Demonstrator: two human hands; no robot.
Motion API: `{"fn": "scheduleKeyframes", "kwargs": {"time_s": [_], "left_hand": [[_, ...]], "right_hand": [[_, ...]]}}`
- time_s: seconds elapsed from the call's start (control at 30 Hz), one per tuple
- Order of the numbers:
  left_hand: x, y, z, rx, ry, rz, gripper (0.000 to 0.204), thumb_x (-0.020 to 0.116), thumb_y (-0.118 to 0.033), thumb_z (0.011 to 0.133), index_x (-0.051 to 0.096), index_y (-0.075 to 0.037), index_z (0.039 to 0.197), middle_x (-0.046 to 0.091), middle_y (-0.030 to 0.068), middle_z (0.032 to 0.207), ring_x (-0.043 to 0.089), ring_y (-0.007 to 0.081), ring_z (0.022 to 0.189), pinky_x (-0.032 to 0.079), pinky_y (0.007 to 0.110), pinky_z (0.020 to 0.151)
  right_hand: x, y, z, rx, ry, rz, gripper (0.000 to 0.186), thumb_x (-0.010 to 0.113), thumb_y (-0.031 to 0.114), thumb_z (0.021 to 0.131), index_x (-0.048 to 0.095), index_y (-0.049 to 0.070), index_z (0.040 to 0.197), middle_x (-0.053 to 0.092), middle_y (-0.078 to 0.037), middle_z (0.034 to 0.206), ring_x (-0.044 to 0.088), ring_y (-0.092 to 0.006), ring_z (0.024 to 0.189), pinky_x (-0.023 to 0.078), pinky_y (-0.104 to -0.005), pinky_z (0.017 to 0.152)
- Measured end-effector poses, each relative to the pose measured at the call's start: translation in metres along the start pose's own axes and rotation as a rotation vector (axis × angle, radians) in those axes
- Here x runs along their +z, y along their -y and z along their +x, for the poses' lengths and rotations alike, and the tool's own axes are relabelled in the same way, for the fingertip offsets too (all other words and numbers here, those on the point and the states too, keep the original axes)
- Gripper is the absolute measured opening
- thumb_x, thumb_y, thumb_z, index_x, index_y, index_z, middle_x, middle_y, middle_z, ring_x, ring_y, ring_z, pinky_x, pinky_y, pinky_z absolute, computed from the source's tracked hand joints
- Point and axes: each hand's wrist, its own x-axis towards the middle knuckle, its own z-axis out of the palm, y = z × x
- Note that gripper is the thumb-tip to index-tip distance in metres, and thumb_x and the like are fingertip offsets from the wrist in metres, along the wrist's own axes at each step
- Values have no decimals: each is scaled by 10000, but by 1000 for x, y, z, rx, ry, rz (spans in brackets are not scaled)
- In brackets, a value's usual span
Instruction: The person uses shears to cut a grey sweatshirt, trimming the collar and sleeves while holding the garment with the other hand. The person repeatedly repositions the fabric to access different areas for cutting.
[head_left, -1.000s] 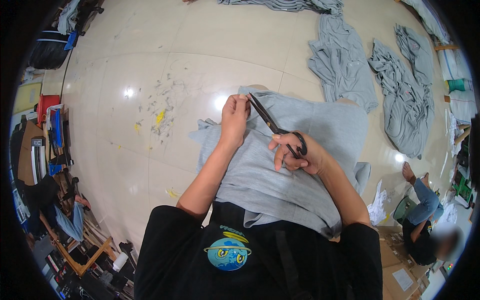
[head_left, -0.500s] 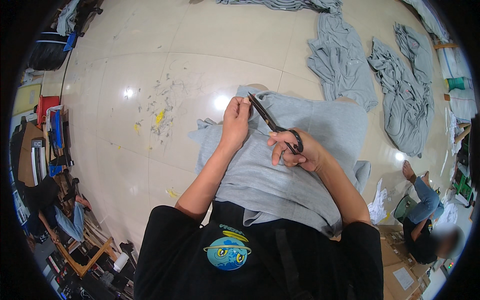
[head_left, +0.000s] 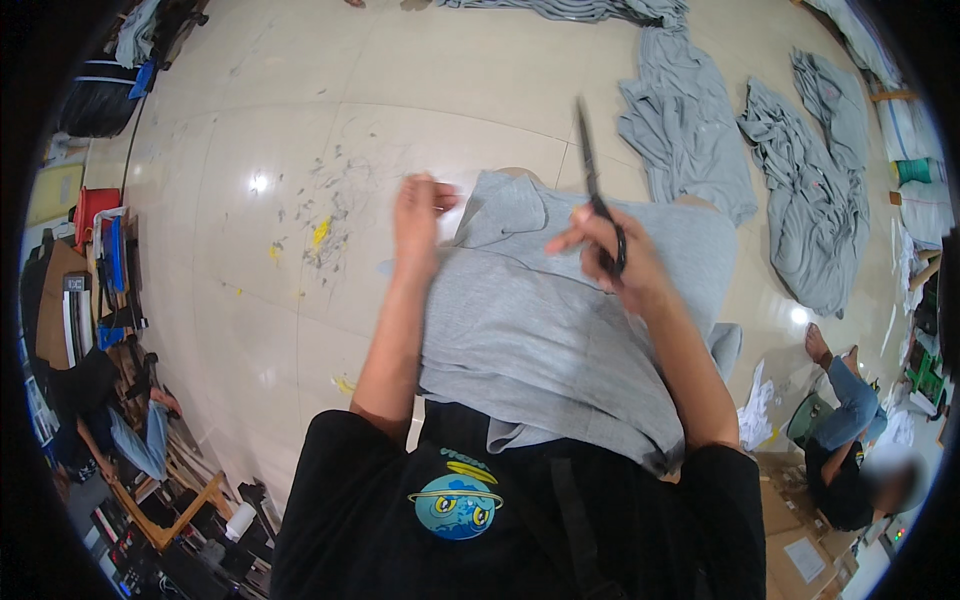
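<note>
My right hand (head_left: 628, 256) has its fingers in the handle loops of a pair of black scissors (head_left: 588, 150); the blades point away from me and blur with motion. A grey knit garment (head_left: 530, 310) lies across my lap, its far left corner folded over. Just left of that corner, my left hand (head_left: 418, 215) hovers over the floor, apart from the cloth. Its fingers bend toward the garment but are smeared, and whether anything is between them I cannot make out.
More grey garments (head_left: 690, 120) lie on the tiled floor at the far right. Thread scraps and yellow bits (head_left: 320, 233) are scattered to the left. A person (head_left: 845, 430) sits at the right by cardboard boxes (head_left: 795, 540); another person (head_left: 140, 430) is at the left near a wooden frame (head_left: 190, 515).
My left hand has let go of the garment's edge and moved left. The scissors in my right hand have lifted away from the cloth, swinging right and farther from me.
</note>
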Motion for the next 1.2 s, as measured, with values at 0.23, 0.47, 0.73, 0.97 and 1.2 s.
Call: {"fn": "scheduleKeyframes", "kwargs": {"time_s": [0.23, 0.47, 0.73, 0.97, 1.2], "left_hand": [[-150, 43, 109, 642, -590, 1215, 314, 696, -204, 1079, 673, 43, 1272, 783, 230, 1105, 761, 337, 1029, 599, 431, 920], [47, -20, -25, 598, 593, 870, 318, 862, -197, 937, 725, -53, 1186, 761, 143, 1090, 730, 315, 1000, 586, 416, 888], [59, 3, -25, 415, 527, 854, 290, 895, -148, 885, 744, -9, 1089, 766, 154, 1045, 751, 299, 903, 595, 401, 811], [59, -3, -32, 527, 427, 796, 215, 821, -153, 980, 767, 1, 1119, 794, 173, 973, 757, 279, 801, 596, 376, 747], [63, -7, -34, 422, 332, 668, 195, 690, -190, 1097, 724, 1, 1100, 791, 133, 950, 742, 220, 809, 582, 353, 754]], "right_hand": [[-27, 3, 38, -153, -235, -86, 343, 687, 330, 1078, 598, -1, 1108, 788, -164, 973, 463, -62, 535, 366, -249, 488], [-33, -58, 95, 155, -260, -440, 332, 843, 193, 930, 624, 10, 1099, 646, -30, 820, 526, -80, 609, 418, -270, 502], [-12, -64, 93, 150, -112, -296, 435, 889, 117, 866, 608, -20, 1169, 631, -28, 811, 541, -95, 609, 389, -266, 484], [-25, -70, 97, 152, -99, -31, 487, 862, 101, 905, 601, -124, 1250, 605, -32, 783, 514, -104, 574, 364, -287, 506], [-21, -67, 93, 178, -86, 24, 542, 866, 113, 938, 512, -72, 1304, 584, -10, 800, 494, -83, 544, 373, -258, 498]]}}
